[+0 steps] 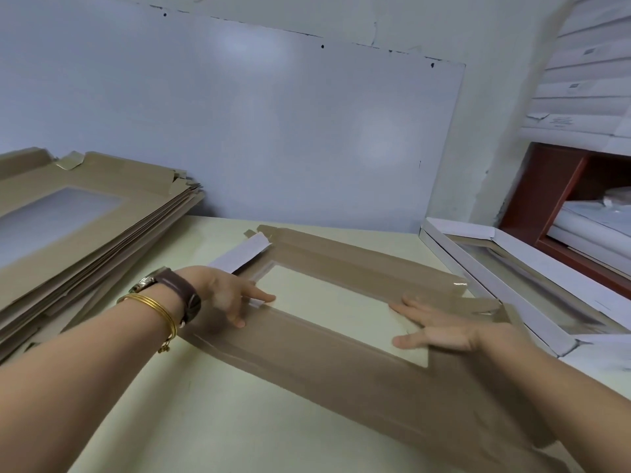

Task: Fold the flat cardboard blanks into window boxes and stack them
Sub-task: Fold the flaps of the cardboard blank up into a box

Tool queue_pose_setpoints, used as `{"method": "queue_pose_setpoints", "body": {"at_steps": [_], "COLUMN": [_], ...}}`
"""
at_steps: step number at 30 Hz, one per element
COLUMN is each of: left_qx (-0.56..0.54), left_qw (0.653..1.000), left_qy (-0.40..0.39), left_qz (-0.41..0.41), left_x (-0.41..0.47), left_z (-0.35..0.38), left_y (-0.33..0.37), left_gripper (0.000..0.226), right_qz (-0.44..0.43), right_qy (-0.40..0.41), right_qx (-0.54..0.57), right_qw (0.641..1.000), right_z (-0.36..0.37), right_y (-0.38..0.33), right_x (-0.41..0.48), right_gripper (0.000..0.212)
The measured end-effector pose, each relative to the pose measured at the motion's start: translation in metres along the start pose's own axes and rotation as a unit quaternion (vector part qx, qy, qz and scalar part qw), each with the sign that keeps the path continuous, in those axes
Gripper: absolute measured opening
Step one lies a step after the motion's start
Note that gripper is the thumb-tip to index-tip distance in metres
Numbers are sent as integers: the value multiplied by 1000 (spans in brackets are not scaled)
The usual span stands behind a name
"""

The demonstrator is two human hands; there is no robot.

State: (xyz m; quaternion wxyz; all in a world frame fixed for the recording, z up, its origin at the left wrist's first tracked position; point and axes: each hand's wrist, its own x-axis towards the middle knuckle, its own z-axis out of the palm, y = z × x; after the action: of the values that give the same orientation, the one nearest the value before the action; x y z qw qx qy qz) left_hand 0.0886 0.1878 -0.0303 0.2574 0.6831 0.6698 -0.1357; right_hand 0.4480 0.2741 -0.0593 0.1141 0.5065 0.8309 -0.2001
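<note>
Between my hands lies the blank (327, 339), brown face up on the table (191, 404); left hand (227, 297) and right hand (440, 327) press flat, fingers spread, grasping nothing, pinning it for creasing.

brown-strapped wristwatch (177, 291), gold bangles (160, 310)
</note>
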Motion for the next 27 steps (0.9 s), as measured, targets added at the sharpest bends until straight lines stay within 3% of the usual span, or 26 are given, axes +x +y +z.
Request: {"method": "queue_pose_setpoints", "body": {"at_steps": [3, 7, 10, 13, 19, 23, 27], "left_qx": [30, 86, 74, 96, 125, 148, 78], "left_qw": [999, 991, 974, 961, 962, 968, 981], "left_qy": [18, 88, 194, 242, 243, 198, 171], "left_qz": [-8, -43, -89, -95, 0, 41, 50], "left_x": [7, 12, 16, 22, 18, 11, 3], "left_z": [0, 3, 15, 24, 34, 47, 53], "left_y": [-2, -10, -18, -10, 39, 73, 91], "left_gripper": [76, 82, 68, 51, 43, 45, 46], "right_qz": [14, 37, 57, 86, 159, 211, 234], "right_qy": [-42, -30, -11, 29, 123, 134, 134], "right_qx": [-25, -58, -75, -112, -144, -152, -155], "right_qw": [999, 997, 995, 990, 969, 956, 951], "right_z": [-4, 0, 10, 21, 42, 45, 40], "right_y": [-1, -4, -11, -24, -68, -97, -117], "right_x": [-5, -13, -18, -18, -1, 11, 17], "right_gripper": [95, 99, 100, 102, 107, 107, 104]}}
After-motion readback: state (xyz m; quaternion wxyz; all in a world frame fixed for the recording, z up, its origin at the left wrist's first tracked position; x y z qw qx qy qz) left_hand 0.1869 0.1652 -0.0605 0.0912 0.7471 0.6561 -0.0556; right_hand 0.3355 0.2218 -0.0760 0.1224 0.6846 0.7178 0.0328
